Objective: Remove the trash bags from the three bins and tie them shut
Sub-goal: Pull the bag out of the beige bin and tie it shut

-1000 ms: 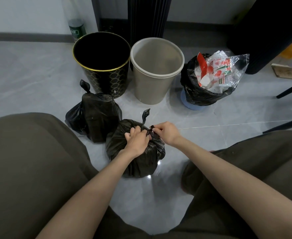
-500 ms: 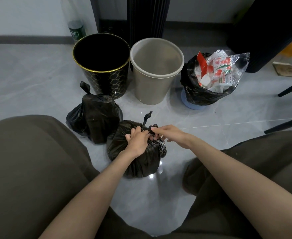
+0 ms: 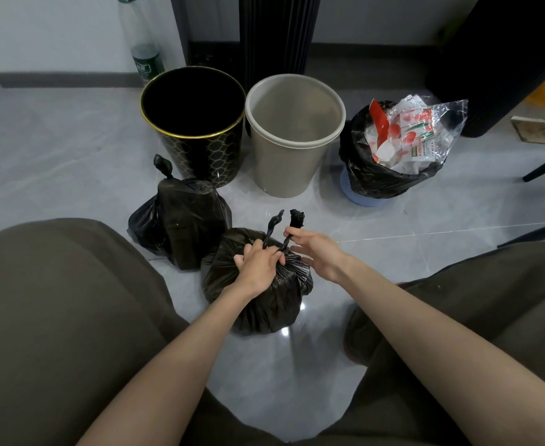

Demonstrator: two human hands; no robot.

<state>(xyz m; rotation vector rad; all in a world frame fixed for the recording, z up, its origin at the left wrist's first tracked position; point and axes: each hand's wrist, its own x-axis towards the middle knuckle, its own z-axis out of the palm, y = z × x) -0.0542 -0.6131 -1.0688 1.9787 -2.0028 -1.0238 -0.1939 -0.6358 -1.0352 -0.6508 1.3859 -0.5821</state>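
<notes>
Bag [image 3: 264, 304] neck sits gripped in your left hand's [image 3: 258, 268] curled fingers [image 3: 251, 251]; right hand [image 3: 319, 255] pinches one tail [image 3: 297, 217]. Cross tails low, pull evenly, snug.

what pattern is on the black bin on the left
The black bin has a gold hexagon lattice and gold rim, clearest in the head view.

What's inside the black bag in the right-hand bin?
Crumpled clear wrappers with red print stick out of the black bag. Anything deeper is hidden beneath them.
</notes>
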